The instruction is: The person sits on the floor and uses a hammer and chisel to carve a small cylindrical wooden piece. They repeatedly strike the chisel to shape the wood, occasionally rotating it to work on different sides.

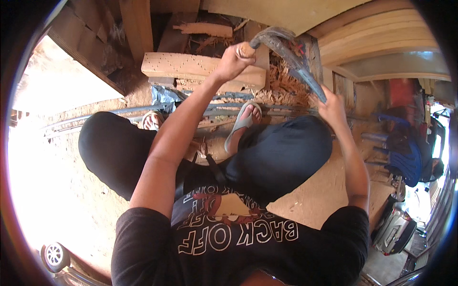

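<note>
The fingers of the left hand (233, 63) are curled round the wooden grip of the curved metal tool (291, 58), over the right part of the pale wooden block (174, 64), and those of the right hand (332, 108) are wrapped round its far end, right of the block. The tool's long axis slants away from the block's right end toward the person, crossing the block's crosswise line, with the left hand nearer the block. Wood chips (285, 89) lie right of the block, dark plastic (166, 94) and a sandalled foot (244, 121) on its near side, and the left hand hides part of it.
</note>
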{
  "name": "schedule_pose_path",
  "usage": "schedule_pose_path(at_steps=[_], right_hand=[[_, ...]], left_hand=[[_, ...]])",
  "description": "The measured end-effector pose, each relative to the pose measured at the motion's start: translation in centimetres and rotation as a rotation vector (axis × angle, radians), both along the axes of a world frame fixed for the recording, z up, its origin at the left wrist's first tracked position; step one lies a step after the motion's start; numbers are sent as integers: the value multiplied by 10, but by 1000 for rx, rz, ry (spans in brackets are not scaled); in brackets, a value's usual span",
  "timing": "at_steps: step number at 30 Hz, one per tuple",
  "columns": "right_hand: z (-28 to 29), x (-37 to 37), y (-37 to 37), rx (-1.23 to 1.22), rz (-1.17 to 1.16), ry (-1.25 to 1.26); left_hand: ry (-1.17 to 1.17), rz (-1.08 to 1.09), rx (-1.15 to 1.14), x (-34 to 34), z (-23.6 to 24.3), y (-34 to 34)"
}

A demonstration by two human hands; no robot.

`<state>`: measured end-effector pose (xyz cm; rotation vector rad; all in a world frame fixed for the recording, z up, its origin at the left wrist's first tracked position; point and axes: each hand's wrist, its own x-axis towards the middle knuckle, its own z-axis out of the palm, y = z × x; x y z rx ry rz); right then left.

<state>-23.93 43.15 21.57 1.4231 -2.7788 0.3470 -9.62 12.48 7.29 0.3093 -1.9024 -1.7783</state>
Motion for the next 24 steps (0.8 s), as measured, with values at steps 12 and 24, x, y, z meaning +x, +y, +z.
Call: schedule_pose_path(at_steps=[12,24], right_hand=[[36,31,-18,-414,-92,-451],[60,6,-8,-644,-205,-522]], left_hand=[[-52,65,-40,-2,-5,-1],[-91,75,-56,1,-1,1]])
